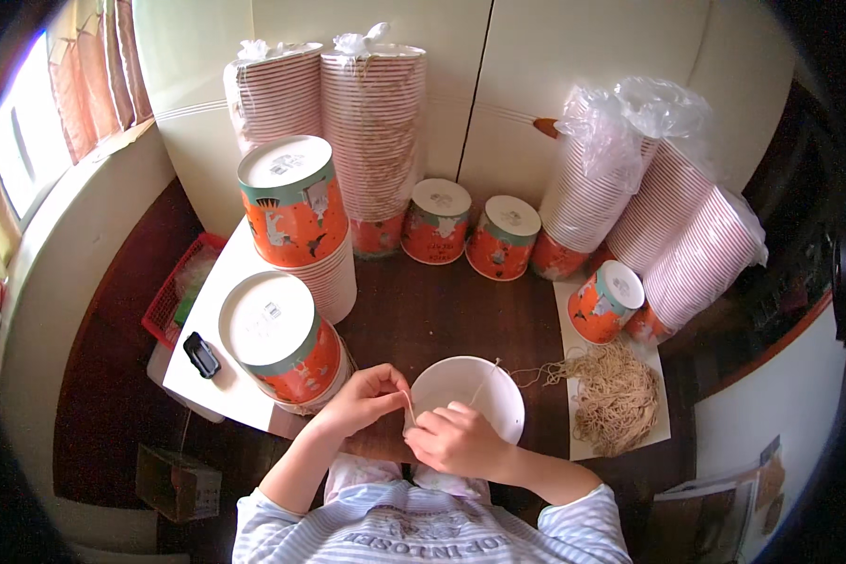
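Observation:
A white paper bucket (pixel 506 399) stands at the table's front edge with its open top toward me. Just left of its rim, my left hand (pixel 362 402) pinches a thin beige string (pixel 410 412) between thumb and fingertips. My right hand (pixel 461 442) lies over the near side of the bucket, its fingers curled closed on the same string slightly lower. Another length of string crosses the bucket's inside and runs over the far right rim. From there loose strands lead to a tangled pile of beige string (pixel 616 399) on a white board to the right.
Upside-down orange buckets (pixel 268 320) are stacked at the left, with a black plastic piece (pixel 201 355) beside them. Tall plastic-wrapped bucket stacks (pixel 374 132) stand at the back left and right (pixel 700 249). Single upturned buckets (pixel 503 240) sit between. A red basket (pixel 183 282) is far left.

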Action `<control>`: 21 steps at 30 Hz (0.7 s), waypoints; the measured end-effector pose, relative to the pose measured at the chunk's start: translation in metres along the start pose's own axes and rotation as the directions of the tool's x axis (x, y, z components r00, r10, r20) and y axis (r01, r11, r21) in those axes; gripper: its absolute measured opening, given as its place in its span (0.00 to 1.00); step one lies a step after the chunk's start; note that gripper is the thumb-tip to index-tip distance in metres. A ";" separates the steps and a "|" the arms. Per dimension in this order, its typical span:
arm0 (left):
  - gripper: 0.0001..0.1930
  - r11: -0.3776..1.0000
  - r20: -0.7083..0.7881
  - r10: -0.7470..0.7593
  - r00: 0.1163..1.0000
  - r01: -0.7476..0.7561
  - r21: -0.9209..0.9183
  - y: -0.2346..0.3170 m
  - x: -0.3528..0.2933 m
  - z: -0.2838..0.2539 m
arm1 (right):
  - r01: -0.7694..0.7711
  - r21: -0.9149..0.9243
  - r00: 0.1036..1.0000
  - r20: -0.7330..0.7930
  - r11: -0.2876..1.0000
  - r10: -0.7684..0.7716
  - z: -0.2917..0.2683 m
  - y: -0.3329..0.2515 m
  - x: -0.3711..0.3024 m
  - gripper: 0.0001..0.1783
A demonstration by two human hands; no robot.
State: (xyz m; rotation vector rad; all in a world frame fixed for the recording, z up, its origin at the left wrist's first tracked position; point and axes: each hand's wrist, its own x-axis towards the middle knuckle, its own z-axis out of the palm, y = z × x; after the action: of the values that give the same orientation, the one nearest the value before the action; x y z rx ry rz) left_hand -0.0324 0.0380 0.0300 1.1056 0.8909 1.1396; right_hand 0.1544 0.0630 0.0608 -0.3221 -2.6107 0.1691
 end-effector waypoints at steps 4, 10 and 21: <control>0.05 0.996 -0.022 -0.032 0.999 0.034 0.083 0.002 -0.004 -0.003 | -0.048 0.098 0.999 -0.002 0.994 0.049 0.001 0.005 0.004 0.09; 0.05 0.993 -0.021 -0.016 1.000 0.019 0.119 0.003 -0.004 -0.005 | -0.238 0.229 0.962 -0.077 0.944 0.261 0.005 0.028 0.014 0.11; 0.05 0.989 -0.106 0.012 0.994 0.004 0.151 -0.003 -0.003 -0.002 | -0.388 0.325 0.920 0.086 0.863 0.382 0.012 0.029 0.021 0.11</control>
State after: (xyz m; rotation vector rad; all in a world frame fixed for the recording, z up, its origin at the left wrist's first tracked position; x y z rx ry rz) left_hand -0.0347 0.0350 0.0268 1.1779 1.0730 1.1583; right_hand 0.1360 0.0953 0.0546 -0.7177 -2.4457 0.7503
